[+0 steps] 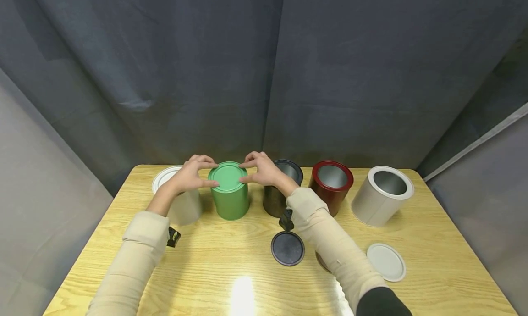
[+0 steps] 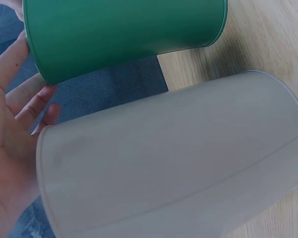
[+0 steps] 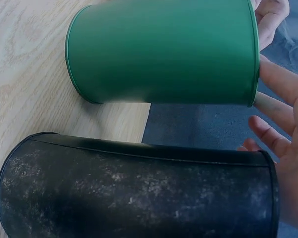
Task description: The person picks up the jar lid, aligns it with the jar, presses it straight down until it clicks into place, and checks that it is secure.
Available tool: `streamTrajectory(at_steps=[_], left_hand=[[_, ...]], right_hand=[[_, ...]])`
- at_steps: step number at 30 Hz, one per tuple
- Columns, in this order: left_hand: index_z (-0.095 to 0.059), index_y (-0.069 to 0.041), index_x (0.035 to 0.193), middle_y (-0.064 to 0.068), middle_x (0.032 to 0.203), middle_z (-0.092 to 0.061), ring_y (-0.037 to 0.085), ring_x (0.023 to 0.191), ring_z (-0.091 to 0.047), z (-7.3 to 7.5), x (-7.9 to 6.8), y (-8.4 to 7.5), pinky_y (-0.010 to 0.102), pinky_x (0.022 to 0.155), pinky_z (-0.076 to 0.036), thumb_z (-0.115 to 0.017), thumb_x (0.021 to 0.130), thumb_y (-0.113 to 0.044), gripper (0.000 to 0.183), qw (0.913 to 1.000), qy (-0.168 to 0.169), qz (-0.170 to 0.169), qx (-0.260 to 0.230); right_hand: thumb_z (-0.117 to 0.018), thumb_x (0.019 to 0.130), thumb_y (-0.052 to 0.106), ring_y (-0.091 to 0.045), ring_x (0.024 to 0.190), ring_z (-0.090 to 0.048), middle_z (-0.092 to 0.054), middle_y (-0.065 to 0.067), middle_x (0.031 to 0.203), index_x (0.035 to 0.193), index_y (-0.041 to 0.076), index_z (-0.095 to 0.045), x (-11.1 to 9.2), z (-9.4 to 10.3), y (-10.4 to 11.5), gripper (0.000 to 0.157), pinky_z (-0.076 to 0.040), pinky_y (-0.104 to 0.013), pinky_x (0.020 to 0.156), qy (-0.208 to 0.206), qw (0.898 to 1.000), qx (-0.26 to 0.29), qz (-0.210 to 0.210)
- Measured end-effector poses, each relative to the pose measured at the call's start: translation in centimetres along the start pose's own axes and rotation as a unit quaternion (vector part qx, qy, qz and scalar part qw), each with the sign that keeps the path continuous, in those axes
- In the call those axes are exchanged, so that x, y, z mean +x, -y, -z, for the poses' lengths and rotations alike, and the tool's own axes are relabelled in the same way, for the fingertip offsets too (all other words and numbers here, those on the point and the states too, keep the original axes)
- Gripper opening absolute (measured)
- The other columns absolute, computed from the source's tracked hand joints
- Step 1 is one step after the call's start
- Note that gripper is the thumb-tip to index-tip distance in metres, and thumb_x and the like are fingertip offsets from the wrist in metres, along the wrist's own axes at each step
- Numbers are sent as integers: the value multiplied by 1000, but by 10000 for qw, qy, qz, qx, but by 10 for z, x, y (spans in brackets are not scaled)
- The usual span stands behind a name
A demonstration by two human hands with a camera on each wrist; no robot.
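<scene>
A green can [image 1: 230, 206] stands upright with a green lid [image 1: 228, 177] on its top. My left hand [image 1: 193, 174] touches the lid's left edge, thumb at the front and fingers behind. Opposite it, my right hand [image 1: 264, 170] touches the right edge in the same way. Both hands have fairly straight, spread fingers. In the left wrist view, a white can [image 2: 164, 158] lies just under the left hand; its lid [image 1: 164, 177] is partly covered by that hand in the head view. A black can [image 3: 139, 193] without a lid stands below the right hand.
A dark red can [image 1: 329, 197] and another white can [image 1: 373, 207] stand lidless to the right. On the wooden table [image 1: 206, 270] lie a black lid [image 1: 288, 248], a white lid [image 1: 387, 262] and a dark lid [image 1: 322, 262] mostly behind the right sleeve. Grey curtains surround the table.
</scene>
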State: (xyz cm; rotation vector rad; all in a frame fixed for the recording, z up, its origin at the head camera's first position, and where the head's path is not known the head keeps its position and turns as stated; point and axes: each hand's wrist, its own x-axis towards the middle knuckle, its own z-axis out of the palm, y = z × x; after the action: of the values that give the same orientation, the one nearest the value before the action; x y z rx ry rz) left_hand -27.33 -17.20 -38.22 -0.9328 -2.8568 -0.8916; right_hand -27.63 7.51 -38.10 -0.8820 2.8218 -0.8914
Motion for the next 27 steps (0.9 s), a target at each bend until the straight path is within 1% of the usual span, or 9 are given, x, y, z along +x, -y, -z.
streamTrajectory(at_steps=[4,9,21,27], left_hand=[[-61,3,114,14,116,-54,31,108,-40,0,0,1,52,91,-30,-78,70,-24,55,9999,46,-13,-111],[-60,5,115,15,117,-53,31,110,-40,-1,1,0,50,93,-32,-78,71,-21,54,9997,107,-44,-209],[-59,6,116,16,117,-51,32,110,-41,1,2,-1,52,93,-31,-77,72,-21,54,9997,231,-89,-58],[-59,5,116,16,117,-51,32,110,-41,1,3,-1,52,93,-32,-77,72,-21,54,9997,217,-49,-68]], right_hand=[[-72,78,28,-23,102,-40,-50,-8,114,117,7,-62,0,-1,-2,46,-35,-36,86,25,10000,-56,-17],[-73,77,29,-23,99,-40,-49,-8,111,118,9,-62,1,-1,-2,46,-36,-35,84,73,9997,16,-221],[-73,77,29,-24,103,-40,-49,-11,114,119,10,-61,2,1,1,47,-37,-36,85,237,9985,58,-494],[-73,77,30,-24,102,-39,-48,-11,114,120,10,-60,4,1,-1,49,-37,-37,85,231,9986,68,-466]])
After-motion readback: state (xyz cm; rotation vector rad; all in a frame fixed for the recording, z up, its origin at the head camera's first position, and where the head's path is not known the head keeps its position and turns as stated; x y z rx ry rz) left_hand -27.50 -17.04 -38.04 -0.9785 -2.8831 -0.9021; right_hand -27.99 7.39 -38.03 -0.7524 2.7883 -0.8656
